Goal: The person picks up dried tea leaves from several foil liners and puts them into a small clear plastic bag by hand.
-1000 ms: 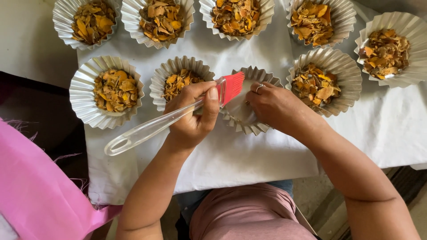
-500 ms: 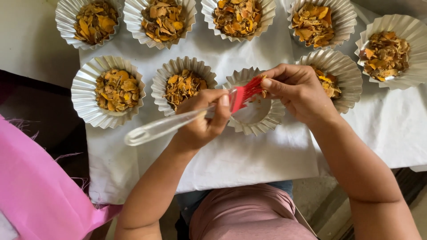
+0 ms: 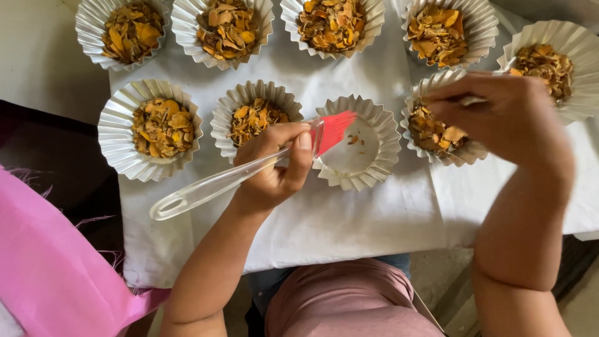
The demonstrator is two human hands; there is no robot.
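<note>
Currently, a pastry brush (image 3: 249,171) with a clear handle and red bristles is gripped in the left hand (image 3: 274,165), the fingers closed around the handle near the bristle end. The red bristles are held over the near rim of an almost empty fluted foil cup (image 3: 359,142), in which only a few small crumbs are seen. The clear handle is angled down and away toward the left, its looped end lying above the white cloth (image 3: 324,218) by which the counter is covered.

The right hand (image 3: 505,115) is held above another foil cup (image 3: 437,128) filled with orange-yellow dried flakes, just to the right of the near-empty one. Its fingers are curled downward over the flakes, but motion blur is present, so whether anything is pinched cannot be told.

Further flake-filled cups are set around these: two to the left in the same row (image 3: 256,115) (image 3: 150,128), and a row of four along the top edge (image 3: 228,28). One more is placed at the far right (image 3: 549,65). Pink fabric (image 3: 50,268) is seen at the lower left.
</note>
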